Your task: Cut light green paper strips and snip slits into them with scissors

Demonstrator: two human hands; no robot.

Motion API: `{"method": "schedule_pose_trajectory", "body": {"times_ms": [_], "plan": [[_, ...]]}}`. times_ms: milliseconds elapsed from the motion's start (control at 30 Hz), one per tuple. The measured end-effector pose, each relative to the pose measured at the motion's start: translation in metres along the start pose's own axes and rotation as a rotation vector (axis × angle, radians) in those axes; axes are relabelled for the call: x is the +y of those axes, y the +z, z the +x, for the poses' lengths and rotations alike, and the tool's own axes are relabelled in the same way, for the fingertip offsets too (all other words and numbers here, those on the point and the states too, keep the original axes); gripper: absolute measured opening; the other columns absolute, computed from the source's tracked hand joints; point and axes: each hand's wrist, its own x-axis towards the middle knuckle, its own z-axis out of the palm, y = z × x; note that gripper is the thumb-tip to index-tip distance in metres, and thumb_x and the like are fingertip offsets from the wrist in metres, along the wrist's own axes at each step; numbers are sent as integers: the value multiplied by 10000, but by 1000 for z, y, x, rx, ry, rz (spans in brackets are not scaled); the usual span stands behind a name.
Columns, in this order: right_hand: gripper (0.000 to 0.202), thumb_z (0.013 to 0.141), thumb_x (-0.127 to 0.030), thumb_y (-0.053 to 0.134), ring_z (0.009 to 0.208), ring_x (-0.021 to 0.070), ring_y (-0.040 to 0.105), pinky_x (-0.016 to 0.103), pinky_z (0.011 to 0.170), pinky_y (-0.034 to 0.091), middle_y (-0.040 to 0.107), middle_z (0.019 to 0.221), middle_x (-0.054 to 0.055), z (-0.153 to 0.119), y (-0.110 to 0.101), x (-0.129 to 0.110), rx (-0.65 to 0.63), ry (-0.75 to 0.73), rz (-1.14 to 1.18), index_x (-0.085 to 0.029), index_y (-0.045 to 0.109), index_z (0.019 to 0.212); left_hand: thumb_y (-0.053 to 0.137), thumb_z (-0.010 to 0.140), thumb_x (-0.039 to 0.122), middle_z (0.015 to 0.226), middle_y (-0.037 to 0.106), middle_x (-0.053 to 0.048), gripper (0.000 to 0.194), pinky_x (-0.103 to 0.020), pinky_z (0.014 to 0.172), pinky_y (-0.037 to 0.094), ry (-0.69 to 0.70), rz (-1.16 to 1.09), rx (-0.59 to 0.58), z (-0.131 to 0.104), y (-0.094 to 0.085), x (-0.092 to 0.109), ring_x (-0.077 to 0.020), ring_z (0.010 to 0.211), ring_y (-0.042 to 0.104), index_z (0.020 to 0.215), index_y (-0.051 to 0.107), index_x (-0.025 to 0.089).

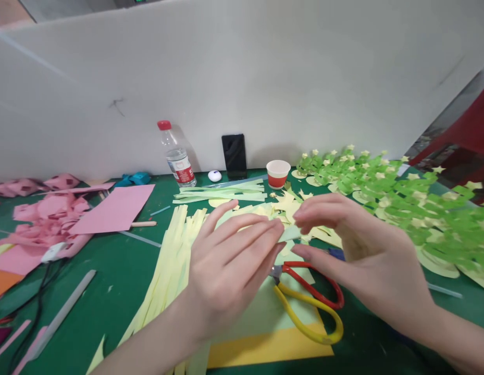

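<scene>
A small pale green paper piece point(290, 234) shows between my two hands, above the middle of the table. My left hand point(236, 260) pinches its left end, fingertips pressed together. Beside the paper's right end, my right hand point(367, 255) is curved, its thumb and fingers apart. Scissors with red and yellow handles point(310, 325) lie just below the hands on light green and yellow-orange sheets point(265, 346); the left hand hides part of the blades. Long pale yellow strips point(167, 271) lie left of the sheets, and cut paper stars point(286, 202) lie behind the hands.
Green paper trees with stars point(382, 182) fill the right side. Along the back stand a bottle point(179, 161), a phone point(234, 156) and a paper cup point(278, 174). Pale green strips point(222, 192) lie before them. Pink paper point(114, 209) and a cable point(38, 307) are left.
</scene>
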Motion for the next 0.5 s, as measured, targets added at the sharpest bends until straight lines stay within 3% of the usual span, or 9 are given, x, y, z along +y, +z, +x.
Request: {"method": "schedule_pose_trajectory", "body": {"times_ms": [100, 233, 333, 500], "plan": [[121, 776, -86, 602, 787, 135, 603, 247, 700, 516, 626, 827, 36, 3, -3, 2, -73, -274, -211, -199, 622, 816, 624, 784, 75, 808, 743, -37, 70, -332, 911, 455, 15, -8, -29, 0, -2, 0, -129, 790, 673, 842, 647, 109], [113, 801, -64, 578, 729, 140, 579, 279, 707, 499, 642, 733, 32, 6, -8, 0, -149, -449, -344, -172, 604, 780, 621, 775, 62, 805, 742, -27, 67, -333, 927, 434, 54, -48, -74, -1, -6, 0, -131, 784, 673, 800, 643, 120], [116, 817, -67, 556, 720, 142, 571, 284, 714, 486, 643, 720, 25, 7, -11, -2, -151, -449, -405, -172, 581, 775, 615, 779, 64, 766, 735, -9, 68, -318, 926, 425, 3, -106, -107, -1, -9, 1, -115, 725, 667, 782, 641, 127], [129, 823, -123, 544, 692, 136, 583, 251, 646, 490, 621, 717, 2, 11, -27, 0, -48, -265, -473, -212, 540, 728, 591, 796, 87, 701, 722, 37, 120, -318, 920, 435, -200, -168, -206, 6, -14, -7, -100, 626, 650, 734, 655, 166]]}}
